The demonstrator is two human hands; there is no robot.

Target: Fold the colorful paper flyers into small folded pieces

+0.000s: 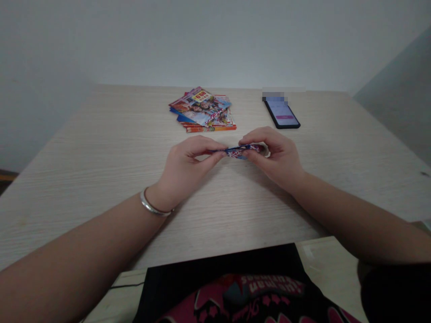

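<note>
A small folded piece of printed paper (239,151), blue with red and white marks, is pinched between both hands just above the light wooden table (101,148). My left hand (188,168) grips its left end with thumb and fingers closed; a silver bangle sits on that wrist. My right hand (274,154) closes on the right end, fingers curled over it. The paper's shape is mostly hidden by my fingers.
A fanned stack of colourful printed leaflets (204,110) lies at the table's far middle. A black phone (282,114) with a lit screen lies to the right of the leaflets. A pale wall runs behind the table. A dark printed shirt fills the bottom edge.
</note>
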